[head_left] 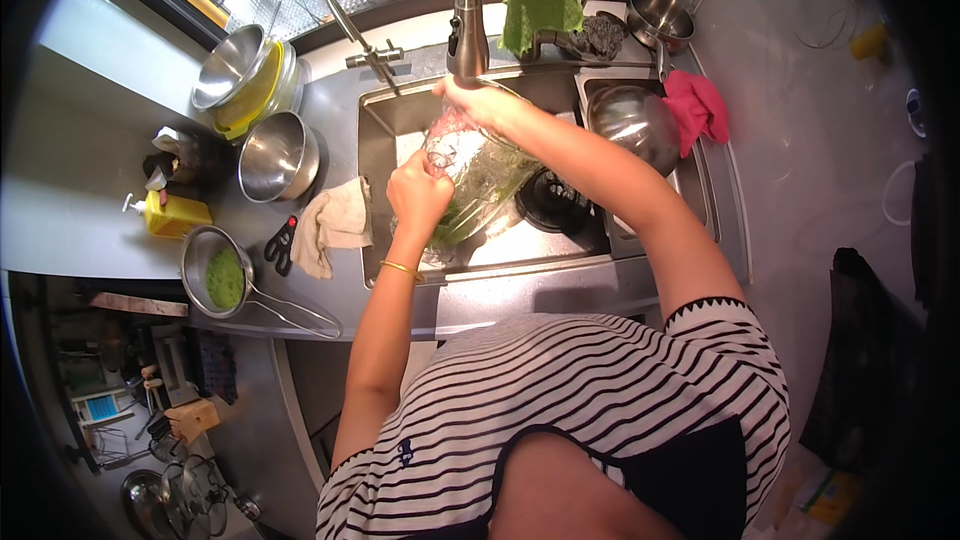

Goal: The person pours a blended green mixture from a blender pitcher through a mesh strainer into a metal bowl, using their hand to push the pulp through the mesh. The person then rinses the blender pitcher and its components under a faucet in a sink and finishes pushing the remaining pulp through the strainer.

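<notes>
My left hand point(421, 191) grips the near left edge of a clear plastic bag point(487, 176) over the sink basin point(379, 165). Green leafy vegetables show through the film, mostly in the bag's lower part. At the bag's upper edge, just under the faucet head point(469, 52), is my right hand point(472, 101); its fingers are partly hidden by glare, and their hold on the film cannot be made out. A black drain strainer point(553, 199) sits on the basin floor, right of the bag.
Left of the sink are a beige cloth point(334, 229), black scissors point(281, 244), a steel bowl point(277, 157), a mesh strainer point(217, 271) holding something green, and a yellow pump bottle point(176, 214). On the right are an upturned steel bowl point(630, 127), a pink cloth point(697, 112) and a small saucepan point(660, 19).
</notes>
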The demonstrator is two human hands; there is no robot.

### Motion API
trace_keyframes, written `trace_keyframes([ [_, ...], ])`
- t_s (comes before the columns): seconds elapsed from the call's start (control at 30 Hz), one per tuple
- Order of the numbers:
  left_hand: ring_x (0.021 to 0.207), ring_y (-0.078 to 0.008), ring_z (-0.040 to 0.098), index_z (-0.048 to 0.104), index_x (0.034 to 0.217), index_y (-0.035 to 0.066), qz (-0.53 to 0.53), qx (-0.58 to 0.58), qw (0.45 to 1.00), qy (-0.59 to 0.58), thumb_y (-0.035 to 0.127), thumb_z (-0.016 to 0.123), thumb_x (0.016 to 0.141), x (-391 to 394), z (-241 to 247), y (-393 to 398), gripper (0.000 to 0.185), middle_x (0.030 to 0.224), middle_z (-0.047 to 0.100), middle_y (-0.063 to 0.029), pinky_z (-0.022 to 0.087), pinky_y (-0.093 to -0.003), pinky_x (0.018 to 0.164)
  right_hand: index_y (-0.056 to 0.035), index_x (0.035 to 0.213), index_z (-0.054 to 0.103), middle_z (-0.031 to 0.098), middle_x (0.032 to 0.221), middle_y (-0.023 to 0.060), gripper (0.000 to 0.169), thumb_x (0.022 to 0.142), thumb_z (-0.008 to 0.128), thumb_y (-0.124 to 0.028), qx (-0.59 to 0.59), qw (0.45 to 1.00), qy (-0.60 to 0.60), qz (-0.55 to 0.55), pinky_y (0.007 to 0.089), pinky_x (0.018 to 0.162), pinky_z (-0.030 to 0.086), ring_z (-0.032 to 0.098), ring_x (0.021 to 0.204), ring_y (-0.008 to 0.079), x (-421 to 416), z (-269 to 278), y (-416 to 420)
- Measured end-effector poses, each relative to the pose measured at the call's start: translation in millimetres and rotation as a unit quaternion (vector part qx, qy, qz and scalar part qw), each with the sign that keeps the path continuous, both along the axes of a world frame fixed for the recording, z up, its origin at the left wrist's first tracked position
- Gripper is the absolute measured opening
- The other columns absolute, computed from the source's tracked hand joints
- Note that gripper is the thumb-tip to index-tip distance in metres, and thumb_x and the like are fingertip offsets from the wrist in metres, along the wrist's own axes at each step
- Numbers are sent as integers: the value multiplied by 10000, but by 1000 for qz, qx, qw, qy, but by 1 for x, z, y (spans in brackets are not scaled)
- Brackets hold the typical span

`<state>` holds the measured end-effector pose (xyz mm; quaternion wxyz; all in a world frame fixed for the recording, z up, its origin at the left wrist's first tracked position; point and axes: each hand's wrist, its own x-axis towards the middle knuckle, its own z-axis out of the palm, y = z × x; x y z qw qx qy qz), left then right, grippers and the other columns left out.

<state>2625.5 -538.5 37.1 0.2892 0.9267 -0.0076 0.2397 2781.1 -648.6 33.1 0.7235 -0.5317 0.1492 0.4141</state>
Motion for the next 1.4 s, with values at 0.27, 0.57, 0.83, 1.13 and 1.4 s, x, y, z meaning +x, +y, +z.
trace_keyframes([
  [0.27, 441, -236, 488, 543, 641, 9, 46, -117, 992, 20, 38, 573, 621, 5, 6, 69, 46, 508, 523, -118, 392, -339, 472, -130, 957, 692, 684, 830, 41, 197, 799, 576, -151, -270, 544, -619, 498, 364, 767, 501, 661, 814, 235, -67, 52, -87],
  [0.57, 460, -131, 420, 520, 640, -4, -23, -132, 990, 46, 39, 553, 626, 22, 66, 52, 57, 495, 475, -91, 385, -305, 483, -78, 823, 683, 651, 1002, 111, 274, 629, 534, 47, -307, 494, -769, 266, 420, 892, 413, 571, 1054, 273, -34, 27, -145],
  [0.83, 503, -66, 355, 487, 649, 29, -34, -39, 989, 137, -31, 561, 569, 8, 145, 48, 125, 549, 416, 37, 299, -249, 458, -27, 928, 689, 679, 788, 73, 217, 731, 642, -106, -135, 796, -590, 15, 281, 720, 507, 633, 730, 151, -36, 25, -131],
  [1.13, 518, -79, 318, 415, 626, 17, 17, 20, 986, 162, -6, 555, 547, -18, 170, 53, 163, 538, 352, 14, 284, -253, 462, -12, 955, 636, 602, 678, 40, 154, 881, 578, -134, 20, 954, -299, 26, 192, 442, 384, 471, 476, 55, -34, -8, -69],
  [1.4, 504, -103, 327, 429, 638, 4, 13, 49, 987, 153, -7, 540, 546, -25, 177, 44, 145, 524, 365, -17, 302, -266, 463, -45, 856, 636, 510, 588, -24, 319, 876, 618, -363, -2, 939, -341, 50, 217, 416, 309, 417, 462, 47, -27, -26, -32],
])
